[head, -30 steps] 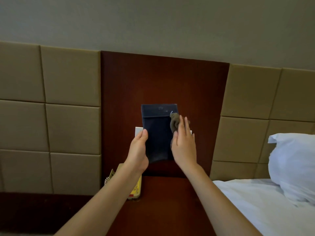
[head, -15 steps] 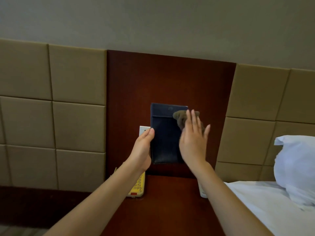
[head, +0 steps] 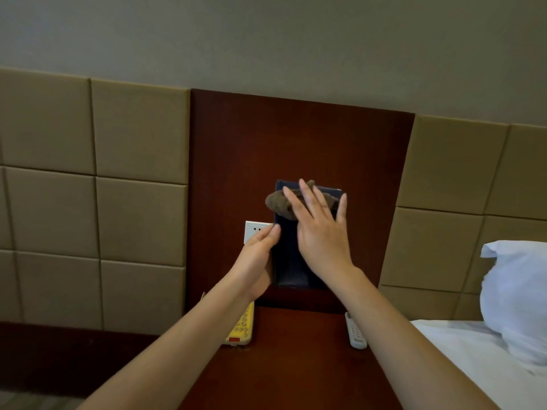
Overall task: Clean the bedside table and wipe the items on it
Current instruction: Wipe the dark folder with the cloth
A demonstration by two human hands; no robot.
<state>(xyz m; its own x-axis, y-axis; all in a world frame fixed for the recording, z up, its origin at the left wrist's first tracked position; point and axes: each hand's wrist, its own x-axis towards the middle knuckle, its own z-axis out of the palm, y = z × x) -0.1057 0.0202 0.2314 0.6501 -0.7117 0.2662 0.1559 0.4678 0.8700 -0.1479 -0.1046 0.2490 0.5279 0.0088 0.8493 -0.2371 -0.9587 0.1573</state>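
A dark blue folder (head: 288, 261) is held upright above the reddish-brown bedside table (head: 296, 365), in front of the wooden wall panel. My left hand (head: 257, 261) grips the folder's left edge, thumb on its front. My right hand (head: 321, 229) lies flat with straight, spread fingers and presses a crumpled brown cloth (head: 279, 204) against the folder's upper part. The cloth sticks out past the folder's upper left corner. My hands hide much of the folder's front.
A yellow remote (head: 241, 329) lies at the table's back left and a white remote (head: 355, 332) at its back right. A white wall socket (head: 256, 230) sits behind my left hand. A bed with a white pillow (head: 515, 297) adjoins on the right.
My right hand has slid the cloth from the folder's right edge up and leftward to its top left. My left hand keeps its hold on the left edge.
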